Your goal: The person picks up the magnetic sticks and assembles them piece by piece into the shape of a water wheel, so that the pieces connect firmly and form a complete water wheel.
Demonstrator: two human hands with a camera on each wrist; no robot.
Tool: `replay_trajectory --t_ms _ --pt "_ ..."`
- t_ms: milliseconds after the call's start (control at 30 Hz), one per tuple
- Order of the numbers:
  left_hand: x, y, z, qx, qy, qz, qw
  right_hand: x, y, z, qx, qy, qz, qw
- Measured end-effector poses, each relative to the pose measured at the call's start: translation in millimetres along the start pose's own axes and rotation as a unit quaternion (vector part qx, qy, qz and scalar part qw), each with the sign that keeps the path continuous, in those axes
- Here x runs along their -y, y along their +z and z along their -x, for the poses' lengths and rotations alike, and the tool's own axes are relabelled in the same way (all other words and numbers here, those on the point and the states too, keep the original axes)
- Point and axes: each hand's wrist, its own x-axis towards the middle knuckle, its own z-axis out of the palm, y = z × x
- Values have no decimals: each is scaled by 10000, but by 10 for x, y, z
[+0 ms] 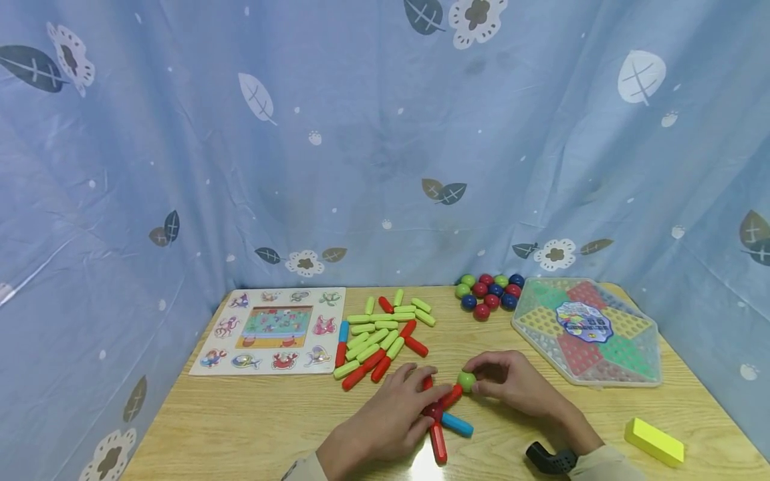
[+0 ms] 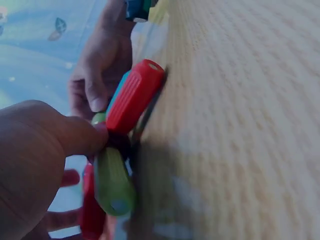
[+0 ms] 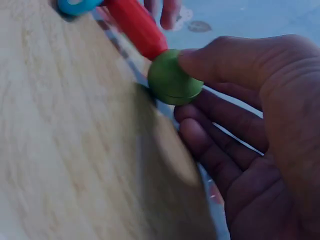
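My left hand grips a dark red ball low over the wooden table, its thumb and fingers about it. Several rods fan out from this hub: a blue rod, red rods and, in the left wrist view, a yellow-green rod. On the far end of one red rod sits a green ball. My right hand pinches that green ball between thumb and fingers. Part of the hub is hidden behind the left fingers.
Loose yellow-green rods and red rods lie beyond the left hand. Several coloured balls cluster at the back, beside a clear hexagonal game box. A sea-animal puzzle board is at left, a yellow block at right.
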Motion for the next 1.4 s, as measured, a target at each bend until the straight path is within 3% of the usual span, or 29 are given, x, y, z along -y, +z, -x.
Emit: replay_trajectory --t_ms 167,333,467,600,800,1000,1133,1400 --pt "-40 -58 9 -297 -415 -93 9987 47 -52 24 161 43 41 9999" --pt "-49 -71 15 -15 -646 0 9979 -2 -135 45 204 -16 -141 9997" --pt "-46 -42 19 175 -726 166 9971 -104 -293 47 -344 -14 -618 9975" --pt "-40 -20 19 103 -714 146 9973 -206 -496 1 -1062 -111 -880 9904" --pt "-37 -19 28 -33 -516 144 9986 -291 -693 -167 -1697 85 -390 9847" --pt "-49 -28 22 -134 -311 125 9993 -255 -729 -394 -1871 504 -293 9806" --pt "-55 -36 20 -115 -304 148 9994 -273 -710 -550 -1932 471 -190 9798" --pt "-73 -23 2 94 -433 126 9989 -365 -608 -717 -2216 176 673 9727"
